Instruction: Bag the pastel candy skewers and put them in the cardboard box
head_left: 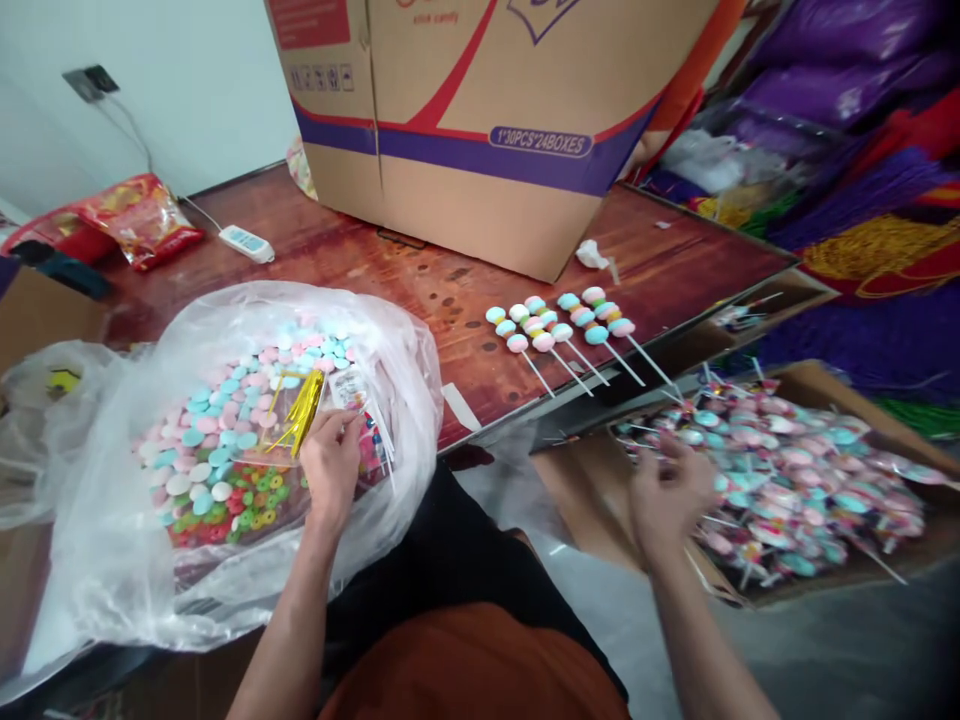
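Observation:
My left hand (331, 462) is over the white plastic-lined tray (397, 330), its fingers closed in a pinch; what they hold, if anything, I cannot make out. Beside its fingertips lie gold twist ties (304, 408), a clear wrapper pile (277, 425) and white sticks (381, 432). Pastel candies (217, 420) and coloured candy rings (232, 507) fill the tray's left part. My right hand (670, 490), blurred by motion, is at the near left side of a cardboard box (592, 500) heaped with wrapped candy skewers (810, 470). Whether it holds anything is unclear.
Several unwrapped candy skewers (555, 325) lie at the table's (442, 290) right edge, sticks overhanging. Behind them stands a large carton (465, 160). A power strip (246, 243) and red snack bag (142, 220) lie back left. Purple packages (832, 50) are piled back right.

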Demonstrator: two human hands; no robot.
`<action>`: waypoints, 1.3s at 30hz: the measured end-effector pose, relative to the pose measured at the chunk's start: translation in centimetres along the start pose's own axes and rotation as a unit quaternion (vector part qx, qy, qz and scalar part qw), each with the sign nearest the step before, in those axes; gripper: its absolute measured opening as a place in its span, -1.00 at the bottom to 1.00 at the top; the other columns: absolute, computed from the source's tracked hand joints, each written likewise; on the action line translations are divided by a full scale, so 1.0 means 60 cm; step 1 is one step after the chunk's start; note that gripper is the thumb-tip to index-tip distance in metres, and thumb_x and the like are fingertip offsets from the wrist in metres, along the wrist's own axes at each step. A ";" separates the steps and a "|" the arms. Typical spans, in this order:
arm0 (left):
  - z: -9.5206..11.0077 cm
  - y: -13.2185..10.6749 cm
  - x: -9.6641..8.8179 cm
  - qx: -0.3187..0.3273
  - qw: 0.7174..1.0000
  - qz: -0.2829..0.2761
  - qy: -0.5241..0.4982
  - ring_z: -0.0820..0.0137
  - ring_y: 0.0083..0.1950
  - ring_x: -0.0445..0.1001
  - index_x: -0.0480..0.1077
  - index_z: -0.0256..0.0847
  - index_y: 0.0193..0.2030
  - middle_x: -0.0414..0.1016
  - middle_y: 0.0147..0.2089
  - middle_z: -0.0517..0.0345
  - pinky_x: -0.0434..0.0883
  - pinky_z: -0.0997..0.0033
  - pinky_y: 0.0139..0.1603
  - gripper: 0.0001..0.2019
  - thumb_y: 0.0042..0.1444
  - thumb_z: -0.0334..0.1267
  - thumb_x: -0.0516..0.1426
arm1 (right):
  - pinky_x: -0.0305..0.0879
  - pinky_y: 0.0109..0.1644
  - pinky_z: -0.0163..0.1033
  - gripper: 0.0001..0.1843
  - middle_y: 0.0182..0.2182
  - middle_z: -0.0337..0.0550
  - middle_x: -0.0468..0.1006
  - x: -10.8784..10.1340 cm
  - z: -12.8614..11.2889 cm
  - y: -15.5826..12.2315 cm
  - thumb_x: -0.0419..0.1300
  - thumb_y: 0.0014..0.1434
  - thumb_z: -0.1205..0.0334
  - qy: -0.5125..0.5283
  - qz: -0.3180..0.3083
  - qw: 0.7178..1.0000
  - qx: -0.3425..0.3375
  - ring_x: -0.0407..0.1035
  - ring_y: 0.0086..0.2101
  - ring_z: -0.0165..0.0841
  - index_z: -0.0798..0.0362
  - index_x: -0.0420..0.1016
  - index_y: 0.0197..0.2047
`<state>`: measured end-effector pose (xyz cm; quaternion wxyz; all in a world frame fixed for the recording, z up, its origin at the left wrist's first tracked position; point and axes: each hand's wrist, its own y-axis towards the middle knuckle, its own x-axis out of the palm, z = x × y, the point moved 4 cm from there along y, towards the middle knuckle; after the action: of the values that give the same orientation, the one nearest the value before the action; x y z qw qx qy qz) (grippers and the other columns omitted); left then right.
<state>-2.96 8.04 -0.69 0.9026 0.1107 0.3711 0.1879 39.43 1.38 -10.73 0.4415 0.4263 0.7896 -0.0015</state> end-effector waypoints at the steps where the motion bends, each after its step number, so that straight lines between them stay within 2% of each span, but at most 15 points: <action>1: 0.003 0.000 -0.003 -0.013 1.000 0.012 -0.014 0.35 -0.25 0.48 0.54 -0.18 -0.36 0.55 -0.28 0.10 0.36 0.39 -0.22 -0.89 0.12 -0.25 0.19 | 0.33 -0.20 -0.01 -0.51 -0.32 0.08 0.50 0.001 -0.043 -0.030 0.01 0.28 -0.06 0.031 -0.009 0.999 -0.022 0.39 -0.30 -0.16 0.18 0.54 -0.09; 3: 0.016 -0.004 -0.010 -0.033 0.998 0.033 -0.049 0.36 -0.24 0.49 0.55 -0.19 -0.32 0.55 -0.26 0.10 0.38 0.41 -0.25 -0.86 0.13 -0.20 0.20 | 0.36 -0.10 -0.06 -0.69 -0.21 0.03 0.51 -0.006 -0.143 -0.081 0.11 0.27 0.07 0.193 -0.050 0.977 -0.081 0.41 -0.18 -0.19 0.10 0.55 -0.13; 5: 0.036 -0.013 -0.012 -0.031 0.995 0.042 -0.080 0.37 -0.23 0.50 0.56 -0.19 -0.29 0.55 -0.22 0.09 0.39 0.43 -0.28 -0.85 0.14 -0.18 0.20 | 0.36 -0.02 -0.10 -0.78 -0.21 -0.04 0.53 -0.012 -0.246 -0.119 0.12 0.28 0.18 0.314 -0.143 0.931 -0.121 0.42 -0.15 -0.25 0.04 0.56 -0.14; 8: 0.074 -0.034 0.000 0.004 0.994 0.036 -0.102 0.34 -0.17 0.52 0.58 -0.17 -0.28 0.55 -0.19 0.06 0.42 0.42 -0.26 -0.84 0.15 -0.17 0.20 | 0.37 -0.14 -0.23 -0.80 -0.24 -0.12 0.57 -0.002 -0.358 -0.154 0.18 0.24 0.18 0.428 -0.304 0.849 -0.058 0.44 -0.25 -0.32 0.03 0.57 -0.13; 11: 0.099 -0.057 0.020 0.012 0.990 0.030 -0.137 0.31 -0.09 0.50 0.59 -0.14 -0.23 0.53 -0.15 0.03 0.44 0.34 -0.09 -0.84 0.16 -0.18 0.19 | 0.33 -0.28 -0.28 -0.84 -0.44 -0.23 0.54 0.021 -0.412 -0.168 0.25 0.16 0.17 0.505 -0.385 0.772 0.035 0.38 -0.41 -0.37 0.08 0.57 -0.34; 13: 0.101 -0.068 0.032 -0.034 0.979 0.039 -0.198 0.32 -0.05 0.49 0.56 -0.13 -0.11 0.50 -0.04 0.02 0.44 0.32 -0.02 -0.79 0.15 -0.16 0.20 | 0.29 -0.30 -0.29 -0.84 -0.50 -0.26 0.50 0.030 -0.420 -0.167 0.25 0.15 0.19 0.536 -0.376 0.753 0.072 0.34 -0.44 -0.39 0.07 0.55 -0.42; 15: 0.095 -0.075 0.039 -0.119 0.947 0.055 -0.293 0.37 -0.06 0.48 0.49 -0.10 0.02 0.45 0.04 0.04 0.45 0.36 -0.05 -0.66 0.08 -0.14 0.27 | 0.26 -0.30 -0.29 -0.85 -0.50 -0.26 0.48 0.033 -0.416 -0.161 0.24 0.14 0.21 0.549 -0.354 0.752 0.090 0.32 -0.44 -0.39 0.06 0.53 -0.42; 18: 0.084 -0.077 0.051 -0.257 0.853 0.038 -0.452 0.45 -0.15 0.48 0.48 -0.13 -0.04 0.48 -0.07 0.12 0.46 0.49 -0.16 -0.56 -0.08 -0.15 0.39 | 0.22 -0.33 -0.29 -0.87 -0.52 -0.27 0.43 0.028 -0.405 -0.154 0.24 0.13 0.21 0.544 -0.355 0.755 0.088 0.27 -0.46 -0.39 0.04 0.49 -0.42; 21: 0.085 -0.075 0.069 -0.364 0.742 -0.047 -0.561 0.46 -0.21 0.49 0.53 -0.26 -0.25 0.53 -0.18 0.11 0.45 0.56 -0.27 -0.65 -0.19 -0.20 0.44 | 0.19 -0.35 -0.29 -0.83 -0.54 -0.27 0.37 0.021 -0.399 -0.145 0.22 0.14 0.21 0.535 -0.374 0.756 0.055 0.22 -0.48 -0.39 0.03 0.43 -0.46; 23: 0.088 -0.074 0.076 -0.403 0.697 -0.073 -0.589 0.46 -0.25 0.50 0.54 -0.28 -0.32 0.56 -0.23 0.12 0.45 0.57 -0.33 -0.68 -0.25 -0.29 0.46 | 0.19 -0.34 -0.28 -0.81 -0.53 -0.27 0.35 0.018 -0.398 -0.140 0.19 0.17 0.20 0.526 -0.381 0.760 0.025 0.22 -0.46 -0.39 0.02 0.40 -0.47; 25: 0.092 -0.074 0.079 -0.405 0.691 -0.057 -0.596 0.50 -0.31 0.49 0.54 -0.26 -0.38 0.56 -0.31 0.19 0.45 0.59 -0.37 -0.70 -0.30 -0.35 0.47 | 0.16 -0.34 -0.28 -0.79 -0.53 -0.27 0.33 0.017 -0.397 -0.137 0.16 0.20 0.20 0.504 -0.384 0.773 -0.007 0.21 -0.46 -0.39 0.02 0.36 -0.47; 30: 0.107 -0.074 0.075 -0.349 0.751 0.007 -0.560 0.62 -0.47 0.37 0.49 -0.29 -0.50 0.48 -0.46 0.27 0.37 0.69 -0.48 -0.69 -0.36 -0.26 0.49 | 0.05 -0.40 -0.28 -0.63 -0.57 -0.31 0.18 0.023 -0.389 -0.135 0.05 0.31 0.12 0.446 -0.371 0.813 -0.051 0.11 -0.49 -0.41 -0.01 0.14 -0.53; 33: 0.106 -0.070 0.073 -0.370 0.732 -0.019 -0.572 0.56 -0.44 0.40 0.53 -0.27 -0.42 0.52 -0.39 0.22 0.40 0.61 -0.48 -0.69 -0.29 -0.21 0.47 | 0.03 -0.42 -0.29 -0.59 -0.58 -0.32 0.15 0.030 -0.379 -0.127 0.03 0.33 0.07 0.438 -0.379 0.814 -0.052 0.08 -0.51 -0.42 -0.01 0.09 -0.53; 35: 0.101 -0.064 0.070 -0.391 0.712 -0.036 -0.582 0.54 -0.44 0.40 0.54 -0.27 -0.40 0.53 -0.37 0.20 0.41 0.58 -0.48 -0.71 -0.29 -0.27 0.46 | 0.02 -0.42 -0.29 -0.57 -0.59 -0.33 0.14 0.033 -0.375 -0.119 0.03 0.33 0.05 0.430 -0.399 0.807 -0.070 0.07 -0.52 -0.44 0.00 0.08 -0.54; 39: 0.097 -0.053 0.066 -0.385 0.718 0.002 -0.579 0.59 -0.49 0.35 0.49 -0.28 -0.51 0.49 -0.46 0.24 0.32 0.64 -0.53 -0.71 -0.39 -0.39 0.48 | -0.01 -0.43 -0.31 -0.55 -0.59 -0.35 0.10 0.037 -0.374 -0.106 0.04 0.33 0.05 0.413 -0.410 0.807 -0.105 0.05 -0.52 -0.46 0.01 0.06 -0.55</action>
<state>4.59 6.48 -0.15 0.9057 -0.1586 -0.3289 0.2153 18.98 7.33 -0.95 0.0743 -0.0256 0.9940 0.0767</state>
